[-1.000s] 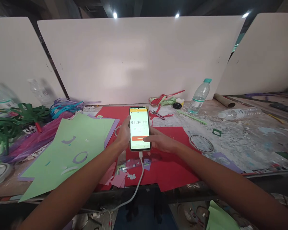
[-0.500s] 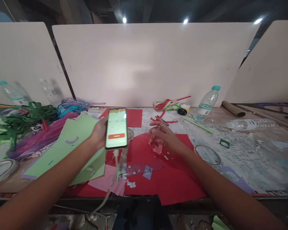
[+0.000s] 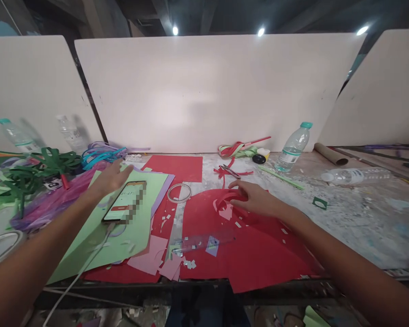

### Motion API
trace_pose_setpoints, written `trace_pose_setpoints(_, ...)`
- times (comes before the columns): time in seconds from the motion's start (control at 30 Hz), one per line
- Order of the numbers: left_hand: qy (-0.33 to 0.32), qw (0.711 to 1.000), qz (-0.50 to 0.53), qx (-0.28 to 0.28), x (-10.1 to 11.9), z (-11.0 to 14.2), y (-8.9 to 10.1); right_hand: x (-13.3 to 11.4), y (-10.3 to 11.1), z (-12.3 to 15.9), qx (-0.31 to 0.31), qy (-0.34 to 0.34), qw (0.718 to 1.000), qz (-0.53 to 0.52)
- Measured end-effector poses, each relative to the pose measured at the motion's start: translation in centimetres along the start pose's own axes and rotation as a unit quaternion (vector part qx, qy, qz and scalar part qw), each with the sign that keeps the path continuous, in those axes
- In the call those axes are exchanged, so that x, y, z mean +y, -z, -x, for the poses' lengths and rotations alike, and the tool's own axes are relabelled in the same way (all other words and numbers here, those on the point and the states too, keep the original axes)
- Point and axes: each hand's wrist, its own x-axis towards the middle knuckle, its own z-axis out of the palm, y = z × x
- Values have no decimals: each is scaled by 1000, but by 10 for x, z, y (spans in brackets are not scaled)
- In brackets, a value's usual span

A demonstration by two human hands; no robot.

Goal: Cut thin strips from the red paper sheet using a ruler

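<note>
My left hand (image 3: pixel 112 178) is over light green paper (image 3: pixel 136 236), fingers apart and holding nothing. Just beside it a smartphone (image 3: pixel 126 202) lies on that paper, its screen lit and a white cable plugged into its lower end. My right hand (image 3: pixel 255 198) hovers above red paper (image 3: pixel 207 263), thumb and fingers parted. Close to its fingertips are a curled red paper strip (image 3: pixel 221 196) and a small pink scrap (image 3: pixel 226 212). Scissors (image 3: pixel 231 171) lie just beyond, among red strips. A clear ruler (image 3: pixel 201 241) and a purple scrap (image 3: pixel 212 245) rest on the red paper.
A tape roll (image 3: pixel 179 193) lies between the papers. Right of centre stand a glue bottle (image 3: pixel 261 157) and a water bottle (image 3: pixel 291 152); another bottle (image 3: pixel 356 176) lies flat near a cardboard tube (image 3: pixel 331 154). Green paper strips (image 3: pixel 56 159) pile up at left. White boards (image 3: pixel 201 91) rise behind.
My left hand has set the phone down on the green paper and let it go, moving left. My right hand has shifted slightly right, and its forearm now covers the right-hand tape roll.
</note>
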Motion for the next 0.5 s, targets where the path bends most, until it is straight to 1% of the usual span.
trace_pose_setpoints(0.07, -56, 998, 0, -19, 20, 1, -11, 3, -2, -1, -6, 8, 1000, 23)
trace_pose_setpoints(0.1, -91, 995, 6, -44, 33, 6, -19, 5, -2, -2, -7, 10, 999, 36)
trace_pose_setpoints(0.17, -206, 972, -11, -116, 64, 23, -41, 8, -3, -7, -7, 12, 998, 55)
trace_pose_setpoints(0.2, -250, 958, -16, -142, 80, 33, -53, 8, -3, -10, -6, 10, 998, 60)
trace_pose_setpoints(0.23, -278, 945, -7, -169, 95, 43, -66, 9, -3, -14, -7, 10, 998, 61)
trace_pose_setpoints(0.3, -284, 936, 49, -202, 119, 56, -90, 7, 1, -23, -10, 16, 998, 53)
trace_pose_setpoints(0.37, -261, 939, 93, -203, 136, 61, -111, 3, 6, -31, -22, 32, 999, 32)
trace_pose_setpoints(0.43, -258, 939, 98, -207, 147, 57, -125, -3, 11, -37, -37, 39, 999, 4)
trace_pose_setpoints(0.5, -267, 933, 99, -219, 154, 51, -132, -9, 14, -38, -46, 30, 998, -11)
